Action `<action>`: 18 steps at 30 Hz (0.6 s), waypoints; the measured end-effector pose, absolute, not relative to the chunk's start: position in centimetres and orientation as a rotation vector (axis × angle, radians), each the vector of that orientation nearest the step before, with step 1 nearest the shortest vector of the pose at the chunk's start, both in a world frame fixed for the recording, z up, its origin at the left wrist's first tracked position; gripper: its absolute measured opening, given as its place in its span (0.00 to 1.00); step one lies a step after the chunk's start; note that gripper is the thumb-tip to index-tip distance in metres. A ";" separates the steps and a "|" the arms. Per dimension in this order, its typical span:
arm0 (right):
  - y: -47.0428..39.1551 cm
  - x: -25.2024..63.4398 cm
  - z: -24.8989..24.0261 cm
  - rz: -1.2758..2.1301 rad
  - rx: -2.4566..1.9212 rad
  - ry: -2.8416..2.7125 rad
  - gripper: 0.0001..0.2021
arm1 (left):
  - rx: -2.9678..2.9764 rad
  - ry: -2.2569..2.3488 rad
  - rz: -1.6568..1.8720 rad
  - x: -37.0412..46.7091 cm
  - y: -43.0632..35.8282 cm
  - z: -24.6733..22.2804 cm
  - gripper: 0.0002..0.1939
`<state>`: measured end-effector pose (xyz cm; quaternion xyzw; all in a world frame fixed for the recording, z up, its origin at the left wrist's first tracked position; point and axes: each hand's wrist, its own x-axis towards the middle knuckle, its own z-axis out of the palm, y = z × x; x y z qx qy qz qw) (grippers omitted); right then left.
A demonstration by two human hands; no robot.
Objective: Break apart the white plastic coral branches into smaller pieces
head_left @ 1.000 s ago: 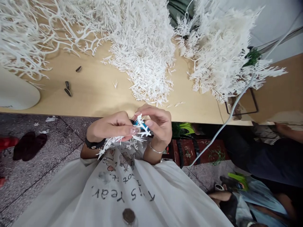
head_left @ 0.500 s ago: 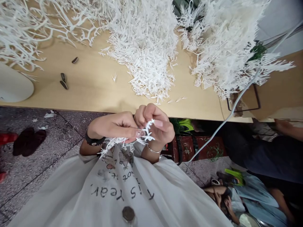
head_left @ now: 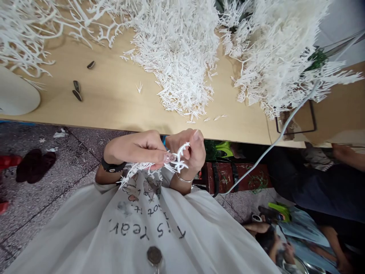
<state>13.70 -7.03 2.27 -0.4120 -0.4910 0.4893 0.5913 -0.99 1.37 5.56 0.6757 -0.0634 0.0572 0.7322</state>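
Observation:
My left hand [head_left: 137, 149] pinches a white plastic branch [head_left: 180, 161] between thumb and finger. Forked tips of the branch stick out past the thumb, and its feathery end trails back under the palm towards the black wristband. Close behind those tips is my right hand [head_left: 189, 150], a silver bangle on its wrist. Its fingers are curled in and its thumb stands raised; what lies inside the curl is hidden. In front of both hands, a heap of small white plastic sprigs [head_left: 185, 83] covers the middle of the table [head_left: 114, 106].
Bare white branches [head_left: 25, 34] lie at the left, beside a white cylindrical container [head_left: 17, 93]. Fuller white foliage [head_left: 276, 53] is piled at the right. Several dark seeds [head_left: 76, 95] dot the table. A grey cable [head_left: 265, 152] hangs past the edge. Other people sit at the right.
My right thumb has lifted off the branch tip and now points up. The left hand keeps its pinch, nearly in place. The view has shifted slightly.

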 end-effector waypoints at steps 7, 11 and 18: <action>-7.3 13.8 1.3 0.995 -1.054 -1.165 0.34 | 1.486 -0.111 0.118 -1.0 1.4 5.8 0.25; -7.2 13.8 1.9 1.023 -1.047 -1.193 0.33 | 1.480 -0.122 0.124 -1.0 1.5 5.7 0.25; -7.0 13.6 4.0 1.042 -1.004 -1.144 0.19 | 1.488 -0.060 0.177 -1.1 1.8 5.2 0.25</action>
